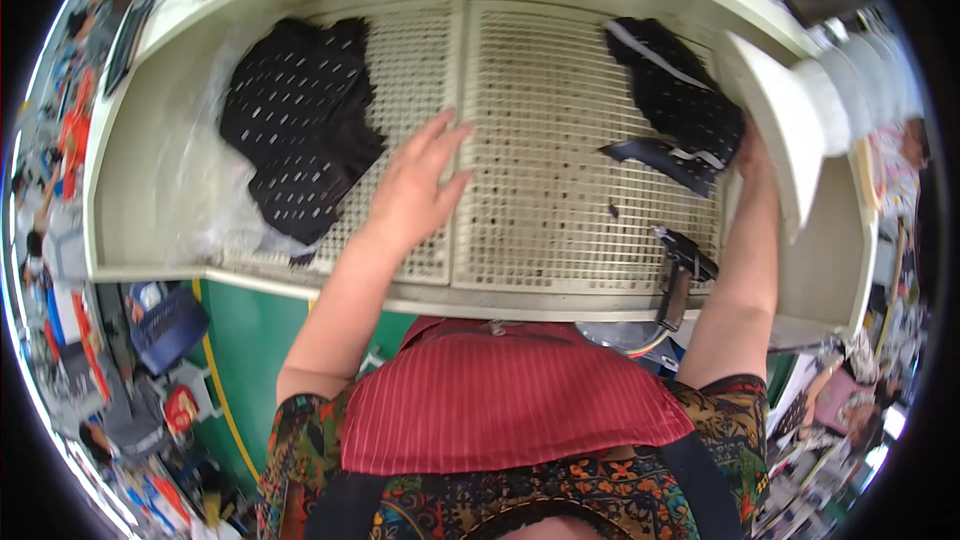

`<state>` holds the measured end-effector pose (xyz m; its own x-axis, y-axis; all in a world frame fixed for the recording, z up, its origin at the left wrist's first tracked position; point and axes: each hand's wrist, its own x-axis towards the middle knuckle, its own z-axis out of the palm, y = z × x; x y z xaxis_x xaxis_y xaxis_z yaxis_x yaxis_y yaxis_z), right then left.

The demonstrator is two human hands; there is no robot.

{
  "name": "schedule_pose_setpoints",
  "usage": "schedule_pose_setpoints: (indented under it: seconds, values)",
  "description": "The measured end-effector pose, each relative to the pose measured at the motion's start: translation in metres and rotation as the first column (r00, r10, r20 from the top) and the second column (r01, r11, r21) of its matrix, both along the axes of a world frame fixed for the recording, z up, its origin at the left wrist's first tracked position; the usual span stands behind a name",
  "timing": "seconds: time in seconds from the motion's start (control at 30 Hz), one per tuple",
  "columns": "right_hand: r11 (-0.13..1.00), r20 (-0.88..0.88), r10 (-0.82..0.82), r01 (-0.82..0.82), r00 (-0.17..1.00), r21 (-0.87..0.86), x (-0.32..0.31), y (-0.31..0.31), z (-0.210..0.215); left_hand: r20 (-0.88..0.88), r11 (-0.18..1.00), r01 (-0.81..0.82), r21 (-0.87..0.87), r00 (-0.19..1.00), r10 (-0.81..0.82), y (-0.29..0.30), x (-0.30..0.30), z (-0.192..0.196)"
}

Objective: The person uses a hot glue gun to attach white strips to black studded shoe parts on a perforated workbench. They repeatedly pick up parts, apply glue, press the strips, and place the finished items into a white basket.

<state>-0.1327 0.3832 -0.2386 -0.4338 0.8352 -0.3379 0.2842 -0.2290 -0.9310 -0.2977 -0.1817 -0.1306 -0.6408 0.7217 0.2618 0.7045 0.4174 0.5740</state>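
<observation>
At the right end of the grid table (560, 70), near its far right corner, a piece of black cloth (680, 90) with pale flecks and a white edge band is met by the right hand (752, 152). How the fingers of that hand are set cannot be told, since they are hidden by the cloth and the white hood (775, 130). The left hand (410, 185) is held over the left half, just beside the middle divider, with its fingers spread apart and nothing gripped.

Toward the left edge, a larger flecked black cloth (300, 120) is laid flat, with clear plastic (195, 175) beside it. By the near right corner lies a black gun-shaped tool (685, 258), close to the right forearm.

The step in hand is judged to be the handling of the right-hand piece. For the next move, a sure hold on its edge would be called for, with the fabric kept free of the hood and the tool.
</observation>
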Motion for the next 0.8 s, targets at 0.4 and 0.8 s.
schedule_pose_setpoints:
  seconds: [0.4,0.8]
  values:
    - [0.959,-0.100,0.203,-0.177,0.974,0.221,0.018,-0.188,0.085,-0.267,0.871,-0.487,0.067,0.832,0.486,-0.104,-0.049,0.008]
    - [0.555,0.085,0.822,-0.826,0.563,0.100,-0.062,-0.426,0.121,-0.149,0.896,-0.401,-0.190,0.914,0.377,-0.163,-0.026,-0.032]
